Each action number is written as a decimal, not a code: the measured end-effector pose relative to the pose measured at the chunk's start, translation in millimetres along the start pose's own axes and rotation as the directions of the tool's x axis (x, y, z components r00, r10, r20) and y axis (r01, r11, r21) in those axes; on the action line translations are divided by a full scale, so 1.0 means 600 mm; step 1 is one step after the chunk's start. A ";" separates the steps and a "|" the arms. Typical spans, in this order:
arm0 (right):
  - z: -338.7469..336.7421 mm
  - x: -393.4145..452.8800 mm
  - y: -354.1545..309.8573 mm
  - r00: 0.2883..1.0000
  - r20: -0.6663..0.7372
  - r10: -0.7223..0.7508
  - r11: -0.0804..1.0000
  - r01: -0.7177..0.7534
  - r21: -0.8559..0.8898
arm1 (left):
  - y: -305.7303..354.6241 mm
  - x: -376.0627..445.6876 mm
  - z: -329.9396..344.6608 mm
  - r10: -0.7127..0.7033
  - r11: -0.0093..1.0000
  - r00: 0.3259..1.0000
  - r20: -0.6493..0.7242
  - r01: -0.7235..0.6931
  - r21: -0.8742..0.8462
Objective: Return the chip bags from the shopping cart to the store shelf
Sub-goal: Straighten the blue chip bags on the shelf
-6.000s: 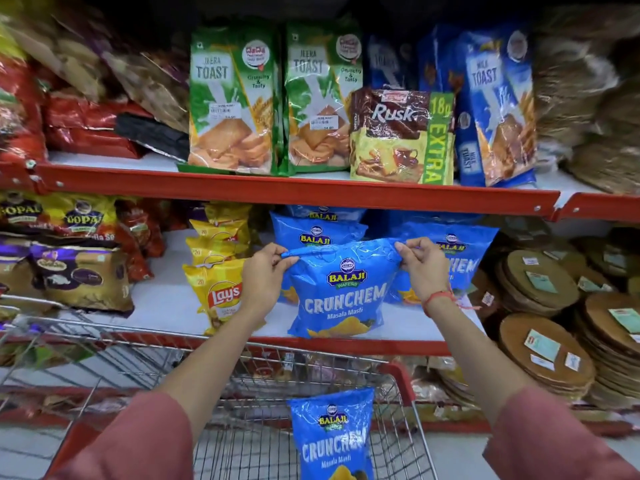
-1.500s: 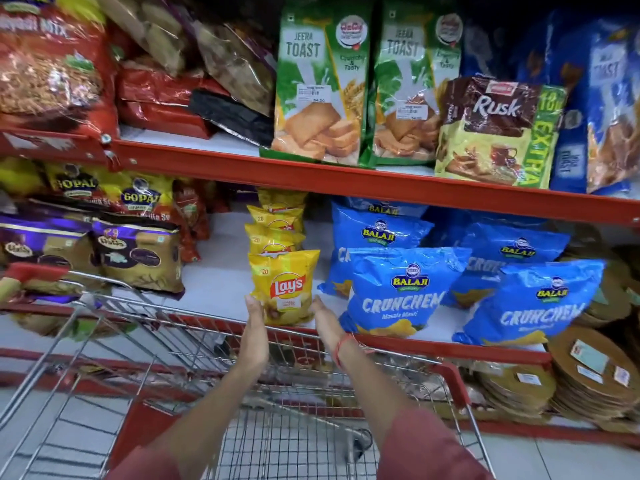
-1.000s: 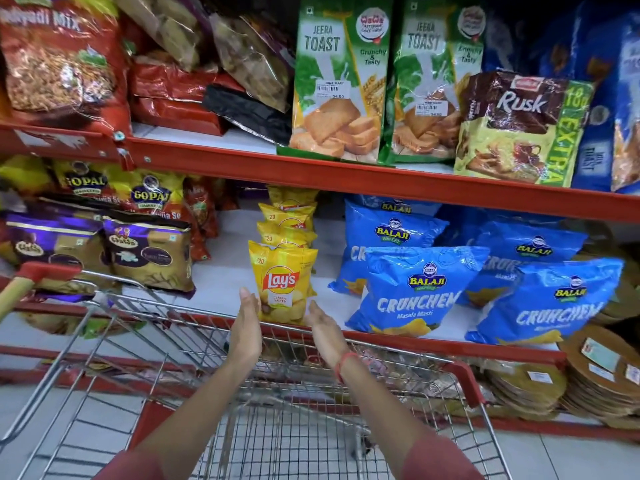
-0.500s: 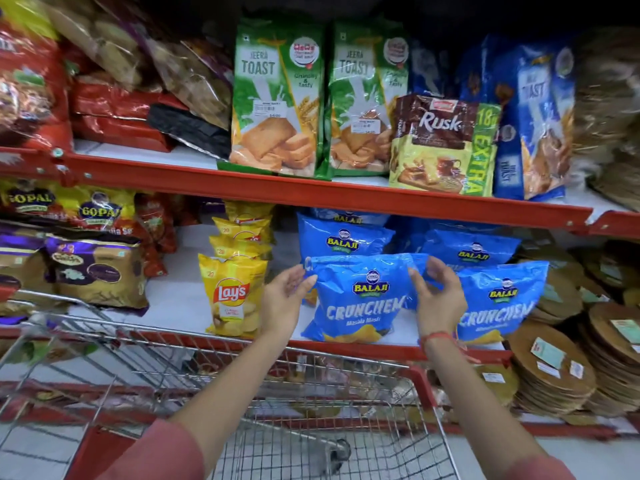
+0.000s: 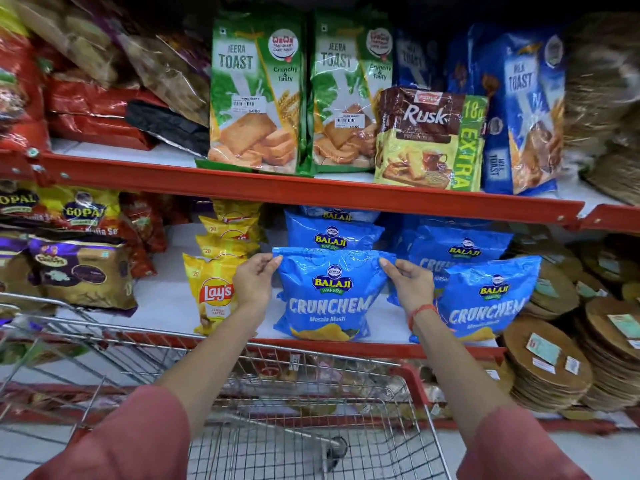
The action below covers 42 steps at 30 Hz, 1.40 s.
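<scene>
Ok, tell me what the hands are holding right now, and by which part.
Both hold one blue Balaji Crunchem bag by its top corners: left hand pinches the top-left corner, right hand the top-right.

Two bare forearms extend from loose, dusty-pink sleeves [image 5: 138, 441] pushed up near the elbows. A thin red-orange thread bracelet [image 5: 420, 311] circles the right wrist, just below the right hand [image 5: 410, 282]. The left hand [image 5: 252, 282] wears nothing.

both arms stretched forward, left hand [image 5: 252, 282] and right hand [image 5: 410, 284] raised, fingers pinched closed, palms facing inward
</scene>
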State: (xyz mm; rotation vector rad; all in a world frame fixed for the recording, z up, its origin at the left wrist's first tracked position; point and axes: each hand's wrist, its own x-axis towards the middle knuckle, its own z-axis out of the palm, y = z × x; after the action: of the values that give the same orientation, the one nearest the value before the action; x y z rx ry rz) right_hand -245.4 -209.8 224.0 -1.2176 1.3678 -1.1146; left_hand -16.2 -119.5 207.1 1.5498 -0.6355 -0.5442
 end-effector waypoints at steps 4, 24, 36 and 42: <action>0.011 0.000 0.013 0.999 0.033 0.043 0.999 -0.044 0.027 | -0.003 0.015 -0.010 -0.012 1.000 1.000 0.005 0.012 0.000; -0.171 0.015 -0.041 0.905 -0.275 -0.325 0.945 0.300 -0.129 | 0.087 -0.126 0.121 0.332 0.943 0.941 0.063 -0.331 -0.017; -0.375 0.164 0.029 0.947 -0.320 0.019 1.000 -0.016 0.013 | 0.052 -0.170 0.406 -0.007 0.989 0.890 0.455 -0.061 0.135; -0.377 0.180 0.033 0.981 -0.131 0.142 0.987 -0.130 0.092 | 0.041 -0.157 0.425 0.002 0.989 0.930 0.367 -0.057 0.140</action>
State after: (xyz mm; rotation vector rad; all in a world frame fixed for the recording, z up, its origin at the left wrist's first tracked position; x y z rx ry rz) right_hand -476.8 -307.5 224.0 -0.9874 1.4705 -1.1634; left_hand -259.6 -242.4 209.4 1.5871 -1.0019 -0.7885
